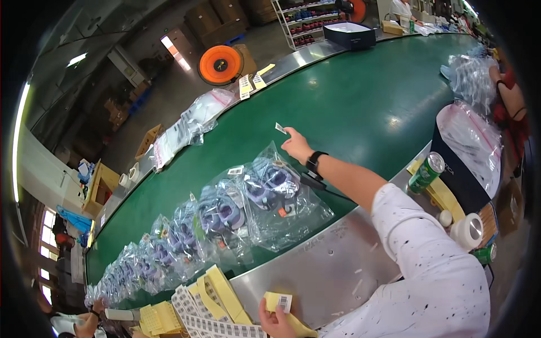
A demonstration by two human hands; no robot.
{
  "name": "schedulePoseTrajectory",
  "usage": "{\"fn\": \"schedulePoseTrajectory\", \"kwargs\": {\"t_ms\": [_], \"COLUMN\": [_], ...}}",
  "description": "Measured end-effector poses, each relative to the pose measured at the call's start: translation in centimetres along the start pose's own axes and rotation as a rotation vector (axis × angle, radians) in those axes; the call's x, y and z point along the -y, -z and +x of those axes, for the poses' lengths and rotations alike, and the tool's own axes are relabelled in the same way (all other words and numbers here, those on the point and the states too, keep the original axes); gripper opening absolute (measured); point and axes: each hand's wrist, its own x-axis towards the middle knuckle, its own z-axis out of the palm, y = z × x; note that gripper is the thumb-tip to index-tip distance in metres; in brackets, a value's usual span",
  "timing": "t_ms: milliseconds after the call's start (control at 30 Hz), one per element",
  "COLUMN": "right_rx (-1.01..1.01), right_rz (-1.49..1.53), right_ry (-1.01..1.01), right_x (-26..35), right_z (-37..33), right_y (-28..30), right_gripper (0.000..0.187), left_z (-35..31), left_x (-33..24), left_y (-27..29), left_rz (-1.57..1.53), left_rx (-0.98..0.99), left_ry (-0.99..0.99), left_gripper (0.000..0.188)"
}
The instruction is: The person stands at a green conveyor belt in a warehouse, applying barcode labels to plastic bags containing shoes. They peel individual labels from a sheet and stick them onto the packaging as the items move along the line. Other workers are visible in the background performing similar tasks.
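My right hand (297, 146) reaches out over the green conveyor belt (360, 90), with a small white barcode label (280, 128) pinched at its fingertips. Just below it lies the nearest clear plastic bag (282, 219), holding a pair of lilac-blue shoes (274, 180). More shoes in bags (220, 214) run in a row toward the lower left, one bearing a white label (235, 170). At the lower edge my left hand (274, 324) grips a yellow backing strip (271, 300) that carries a barcode label (284, 304). Part of the left hand is cut off by the frame.
Label sheets (205, 315) and yellow strips (225, 293) lie on the metal ledge (321, 270). To the right are a green can (425, 172), a white roll (466, 232) and a dark box of plastic bags (470, 141). An orange fan (221, 65) stands beyond; co-workers' hands (496, 76) are at the right.
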Motion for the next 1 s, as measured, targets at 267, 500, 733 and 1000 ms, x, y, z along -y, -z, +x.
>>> {"fn": "schedulePoseTrajectory", "kwargs": {"t_ms": [267,500,733,1000], "right_rx": [0.173,0.211,0.075,0.336], "right_rz": [-0.134,-0.137,0.273,0.065], "right_ry": [-0.209,-0.236,-0.271,-0.426], "right_x": [-1.4,-1.2,-1.3,-1.1], "right_z": [3.9,3.6,6.0,6.6], "right_y": [-4.1,-0.2,1.1,-3.4], "right_gripper": [0.063,0.071,0.011,0.012], "left_z": [0.7,1.4,1.6,1.5], "left_x": [1.4,0.2,0.8,2.3], "left_y": [0.0,-0.8,-0.8,-0.1], "left_rz": [0.148,0.181,0.169,0.2], "left_rx": [0.03,0.037,0.063,0.05], "left_ry": [0.12,0.154,0.186,0.156], "left_gripper": [0.041,0.04,0.04,0.041]}}
